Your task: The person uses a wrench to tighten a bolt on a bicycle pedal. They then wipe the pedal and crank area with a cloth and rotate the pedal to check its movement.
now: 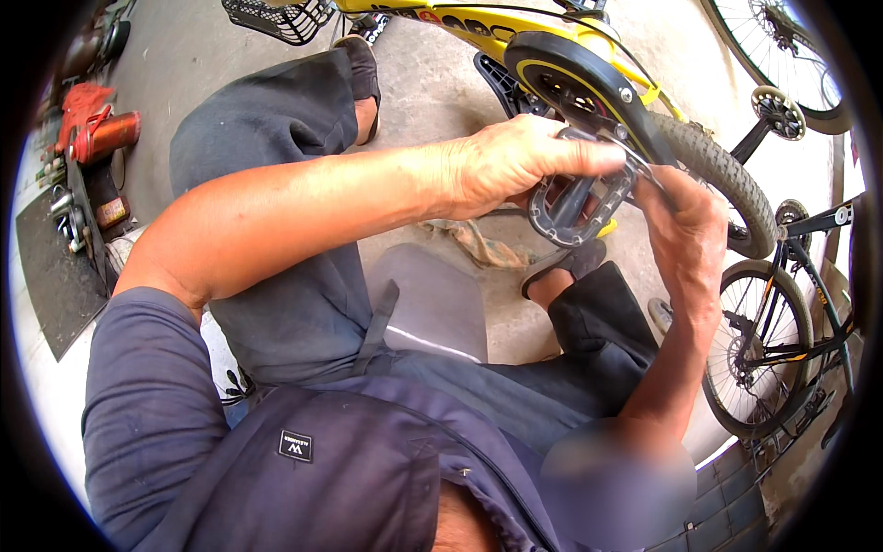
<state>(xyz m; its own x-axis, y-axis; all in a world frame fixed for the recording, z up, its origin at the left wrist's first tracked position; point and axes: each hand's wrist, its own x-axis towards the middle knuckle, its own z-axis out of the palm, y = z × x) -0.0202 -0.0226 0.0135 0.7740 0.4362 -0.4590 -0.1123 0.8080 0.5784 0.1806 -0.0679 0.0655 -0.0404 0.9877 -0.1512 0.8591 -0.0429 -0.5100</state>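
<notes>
Bicycle pedal [576, 201] gripped by left hand [515, 161]; slim metal tool [647, 169], likely wrench, grasped by right hand [688, 213]; pedal best kept steady, tool seated squarely.

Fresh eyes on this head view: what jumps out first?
The bright yellow bike frame across the top. Just below it, right of centre, the left hand grips a dark pedal, the right hand close beside it. At far left, an orange-red cylinder stands out.

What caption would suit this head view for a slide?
Left hand holding a black pedal, right hand gripping a metal tool, beside a yellow bicycle.
</notes>
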